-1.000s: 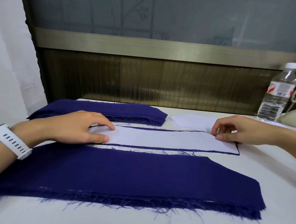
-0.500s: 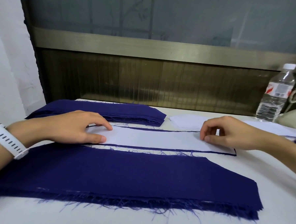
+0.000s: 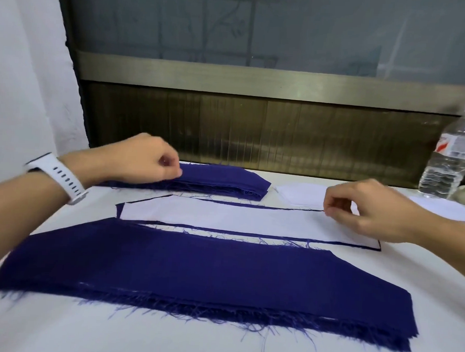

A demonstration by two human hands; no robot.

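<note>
Nearest, flat on the white tabletop [image 3: 56,333]: a broad navy cloth panel [image 3: 180,270], near edge frayed into loose threads. Just beyond, across a slim gap: the long white strip [image 3: 224,215], thin and paper-like, lying lengthwise on a narrow navy cloth piece [image 3: 250,232] visible only as a dark border.

Right hand [image 3: 372,215] toward the strip's right end, thumb and forefinger pinching its far edge, other fingers curled; edged a little leftward along that edge over the past second.

Left hand [image 3: 143,161], white watch [image 3: 61,177] on the wrist, no longer pressing the strip's left end as half a second ago. Now lifted and moved back to the folded stack of navy cloth [image 3: 225,179] at the far left, fingers curled, thumb and forefinger closed at the stack's near top edge. Impossible to tell whether gripping a layer, a thread or nothing. Strip's left corner bare as a result.

Likely meaning: lining-up of this strip about finished, next navy piece about to be drawn from the stack.

Farther right, a small white cut piece [image 3: 300,193] beside the stack. At the far right edge, a clear plastic water bottle [image 3: 453,155], upright. Behind all, a brass-coloured window rail [image 3: 258,79] under dim glass.
</note>
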